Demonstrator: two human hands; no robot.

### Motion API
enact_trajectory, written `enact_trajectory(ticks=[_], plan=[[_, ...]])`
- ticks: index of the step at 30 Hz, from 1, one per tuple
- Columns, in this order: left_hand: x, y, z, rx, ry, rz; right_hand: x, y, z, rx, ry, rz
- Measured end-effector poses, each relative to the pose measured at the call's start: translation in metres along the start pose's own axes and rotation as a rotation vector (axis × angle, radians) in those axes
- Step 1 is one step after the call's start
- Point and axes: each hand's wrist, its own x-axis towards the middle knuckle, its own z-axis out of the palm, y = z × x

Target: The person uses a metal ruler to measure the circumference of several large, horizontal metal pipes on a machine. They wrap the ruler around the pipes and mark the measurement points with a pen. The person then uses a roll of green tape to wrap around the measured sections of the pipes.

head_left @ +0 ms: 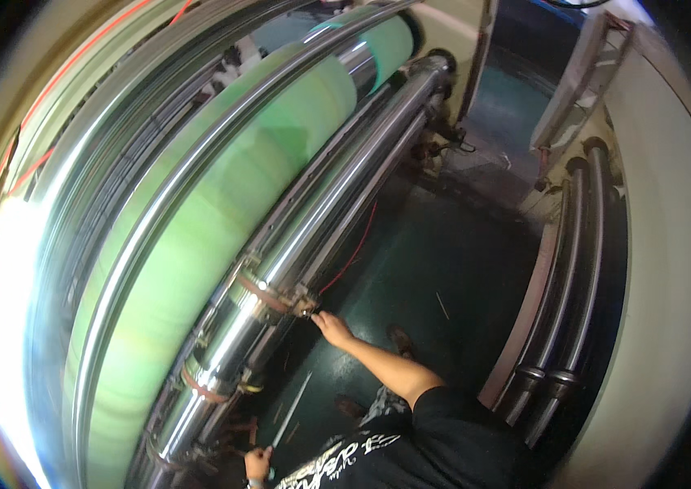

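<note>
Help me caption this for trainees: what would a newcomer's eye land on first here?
First, the big pale green roller sweeping diagonally across the left half, with shiny chrome bars along its right side. Next, the right hand at a clamp on a chrome bar, and the left hand at the bottom edge. The dark green floor lies below.

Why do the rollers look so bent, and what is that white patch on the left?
Head view: the fisheye lens bows the straight chrome rollers and the green roll toward the rim; strong glare washes out the left edge; the corners fall dark.
</note>
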Motion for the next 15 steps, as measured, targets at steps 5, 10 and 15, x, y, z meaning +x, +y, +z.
enact_trajectory(ticks=[5,10,15], plan=[[-0.023,0.073,-0.055,-0.201,-0.178,-0.182,-0.005,-0.015,0.021,-0.162,0.469,-0.017],[-0.037,0.133,-0.083,-0.206,-0.171,-0.077,-0.003,-0.007,0.002,-0.095,0.192,-0.043],[0.001,0.157,-0.067,-0.235,0.029,0.247,-0.009,-0.016,-0.014,0.096,0.156,-0.131]])
